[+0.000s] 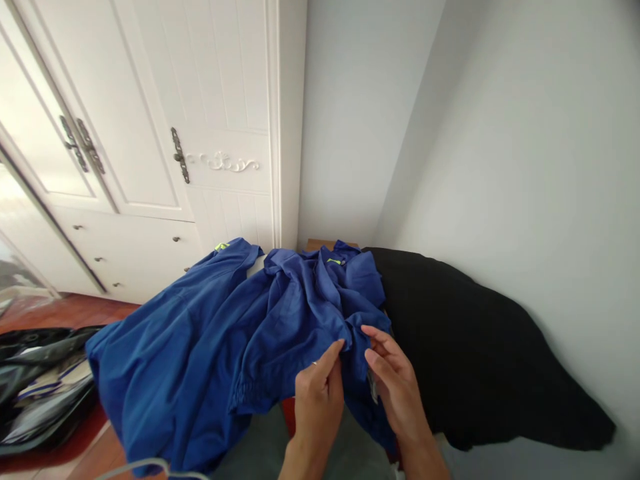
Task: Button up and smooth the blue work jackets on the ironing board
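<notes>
A blue jacket [295, 313] with a small yellow-green mark and a gathered elastic hem lies spread out in front of me. My left hand [320, 393] pinches its front edge between thumb and index finger. Just to the right, my right hand [395, 377] has its thumb and fingertips on the neighbouring flap of the same jacket, curled loosely about the cloth. Both hands are close together near the lower edge. What lies under the cloth at the fingertips is hidden.
Another blue garment [185, 340] drapes at the left, with a white hanger hook [153, 461] below. Black cloth [465, 347] lies right, against the wall [540, 167]. A white wardrobe [225, 100] stands behind. An open, packed bag [45, 387] sits on the floor at left.
</notes>
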`<control>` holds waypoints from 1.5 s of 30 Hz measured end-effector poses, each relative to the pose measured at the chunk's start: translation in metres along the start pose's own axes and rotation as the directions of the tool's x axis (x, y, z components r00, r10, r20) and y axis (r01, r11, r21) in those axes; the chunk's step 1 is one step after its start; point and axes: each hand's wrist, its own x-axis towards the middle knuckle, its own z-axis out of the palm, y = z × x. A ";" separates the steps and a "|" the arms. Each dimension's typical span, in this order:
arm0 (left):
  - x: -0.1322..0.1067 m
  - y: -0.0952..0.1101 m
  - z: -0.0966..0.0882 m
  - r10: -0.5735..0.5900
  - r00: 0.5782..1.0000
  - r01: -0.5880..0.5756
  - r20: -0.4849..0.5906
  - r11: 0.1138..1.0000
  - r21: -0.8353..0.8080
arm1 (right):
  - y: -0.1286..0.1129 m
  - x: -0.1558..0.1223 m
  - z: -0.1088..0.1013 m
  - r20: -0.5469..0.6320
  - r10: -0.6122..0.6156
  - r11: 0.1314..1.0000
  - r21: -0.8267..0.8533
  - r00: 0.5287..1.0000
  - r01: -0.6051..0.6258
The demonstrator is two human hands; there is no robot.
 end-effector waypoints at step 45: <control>-0.031 0.005 0.000 -0.505 0.826 0.396 -0.249 0.835 -0.381 | 0.013 -0.038 0.031 0.209 0.119 0.616 0.751 0.971 -0.237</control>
